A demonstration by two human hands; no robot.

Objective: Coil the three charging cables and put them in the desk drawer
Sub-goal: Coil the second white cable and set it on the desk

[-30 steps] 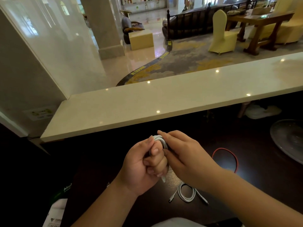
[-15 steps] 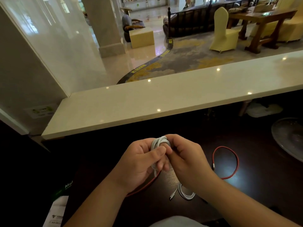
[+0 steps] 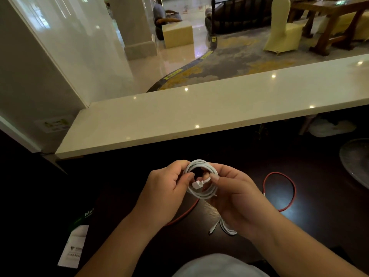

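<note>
A white charging cable point(image 3: 201, 166) is wound into a small round coil and held up between both hands above the dark desk point(image 3: 319, 226). My left hand point(image 3: 167, 188) pinches the coil's left side. My right hand point(image 3: 233, 194) grips its right side, with the white plug end poking into the middle of the loop. A red cable point(image 3: 279, 174) lies uncoiled on the desk, looping out to the right and running under my hands. A second white cable point(image 3: 225, 228) lies in a loose bundle on the desk below my right wrist. No drawer is in view.
A pale stone counter point(image 3: 199, 114) runs across above the desk. A glass dish point(image 3: 355, 160) sits at the desk's right edge. A white leaflet point(image 3: 73, 246) and a green packet point(image 3: 85, 214) lie at the lower left. A lobby with chairs lies beyond.
The white coil has come out of my closed left fist and now stands open as a round loop between both hands. More of the red cable shows on the right.
</note>
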